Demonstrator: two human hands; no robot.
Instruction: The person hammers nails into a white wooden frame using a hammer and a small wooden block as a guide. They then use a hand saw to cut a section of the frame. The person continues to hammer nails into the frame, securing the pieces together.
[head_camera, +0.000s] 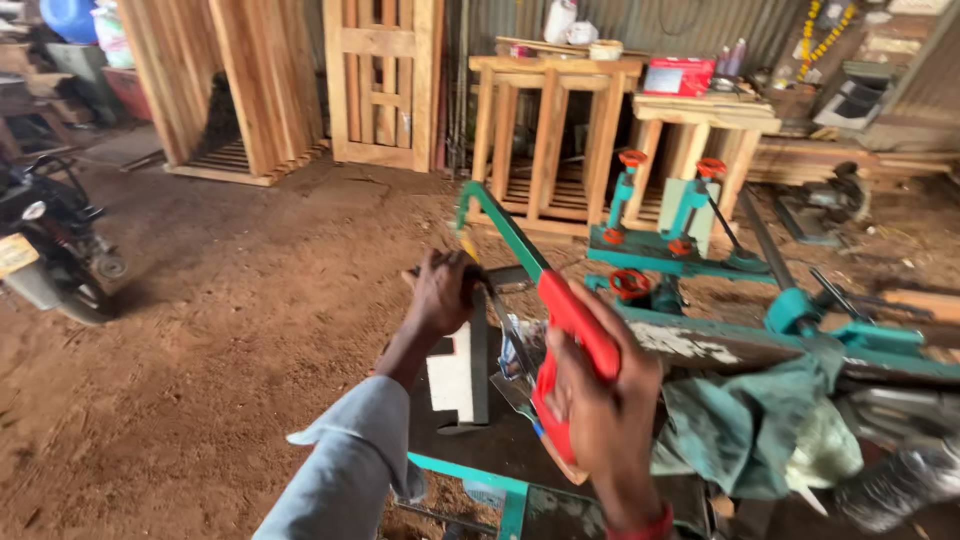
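Note:
My right hand (605, 415) grips the red handle of a hacksaw (520, 245) with a green frame. The saw runs up and to the left from the handle. Near the frame's far end, my left hand (440, 292) is closed around the blade. Both hands hover above the left end of a green woodworking machine (700, 345). Under the saw lie small metal tools; they are partly hidden by my hands.
A green cloth (745, 425) lies bunched on the machine's top. Unfinished wooden door frames (383, 80) and stools (548, 130) stand at the back. A parked motorbike (45, 245) is at the left on the red dirt floor (220, 350).

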